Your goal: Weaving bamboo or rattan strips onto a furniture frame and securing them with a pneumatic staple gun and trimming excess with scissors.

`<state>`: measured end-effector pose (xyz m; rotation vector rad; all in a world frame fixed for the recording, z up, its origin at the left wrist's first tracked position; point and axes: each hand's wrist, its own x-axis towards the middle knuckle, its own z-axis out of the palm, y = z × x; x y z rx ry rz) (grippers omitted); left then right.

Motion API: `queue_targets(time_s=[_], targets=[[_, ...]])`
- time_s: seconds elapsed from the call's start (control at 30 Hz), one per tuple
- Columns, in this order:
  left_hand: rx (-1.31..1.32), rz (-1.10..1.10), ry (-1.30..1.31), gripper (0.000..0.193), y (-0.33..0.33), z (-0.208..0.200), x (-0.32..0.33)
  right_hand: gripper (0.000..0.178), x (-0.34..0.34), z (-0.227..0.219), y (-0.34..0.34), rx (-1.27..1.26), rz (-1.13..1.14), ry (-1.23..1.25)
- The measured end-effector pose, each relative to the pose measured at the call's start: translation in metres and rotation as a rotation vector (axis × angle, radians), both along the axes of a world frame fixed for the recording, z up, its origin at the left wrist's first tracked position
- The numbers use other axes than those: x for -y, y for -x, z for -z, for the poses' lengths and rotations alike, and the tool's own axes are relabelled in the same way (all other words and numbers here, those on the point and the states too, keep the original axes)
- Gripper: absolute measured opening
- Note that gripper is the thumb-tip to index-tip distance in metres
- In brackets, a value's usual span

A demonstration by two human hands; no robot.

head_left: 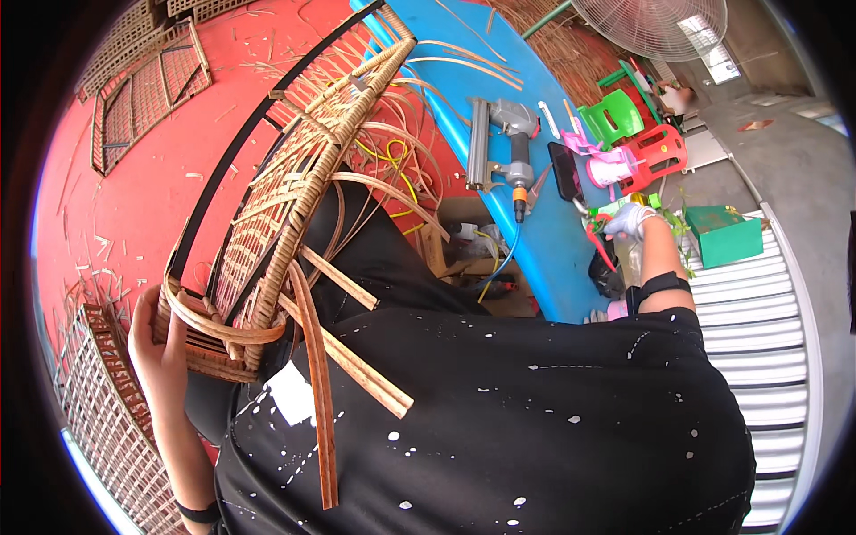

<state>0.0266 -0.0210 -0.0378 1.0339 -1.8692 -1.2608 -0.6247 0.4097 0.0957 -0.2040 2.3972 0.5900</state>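
A half-woven rattan piece (308,174) with black frame bars leans across my lap, slanting up toward the blue table. My left hand (160,334) is closed around its lower corner, beside a bent rattan strip (223,332) that curves around that end. Loose rattan ends (314,392) hang from the weave over my black shirt. Off to the right, my gloved right hand (629,220) grips red-handled cutters (599,239) at the table's right edge. Their metal head points up and left, near a black phone (565,171). The fingers of this hand are partly hidden.
A pneumatic nail gun (512,120) with a blue hose lies on the blue table (546,267). Close by stand a pink cup (610,169), green chair (612,116), red chair (658,158) and green box (724,236). Woven panels (147,98) and scraps lie on the red floor.
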Motion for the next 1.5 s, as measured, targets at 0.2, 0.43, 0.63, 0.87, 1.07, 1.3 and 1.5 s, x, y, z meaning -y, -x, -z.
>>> queue_targets(time_s=[0.2,0.43,0.63,0.87,1.07,1.3,1.5], targets=[[0.224,-0.113,0.287,0.032,0.007,-0.032,-0.012,0.023,0.065,-0.057,-0.014,-0.045,-0.044,0.967],[-0.05,-0.111,0.551,0.037,0.026,-0.097,-0.023,0.024,0.268,-0.082,-0.171,0.348,-0.303,1.643],[-0.102,0.112,0.485,0.066,0.066,-0.104,-0.044,0.02,0.356,-0.06,-0.34,1.158,-0.228,1.548],[-0.229,-0.075,0.356,0.024,0.059,-0.083,-0.039,0.066,0.374,-0.012,-0.407,1.405,-0.326,1.669],[-0.379,-0.077,0.491,0.019,0.066,-0.059,-0.026,0.05,0.375,0.016,-0.417,1.394,-0.565,1.457],[-0.138,-0.161,0.591,0.04,0.064,-0.059,-0.02,0.058,0.391,0.013,-0.414,1.174,-0.656,1.338],[-0.225,-0.232,0.215,0.034,0.004,-0.052,0.0,0.052,0.438,-0.024,-0.369,1.276,-0.767,1.526]])
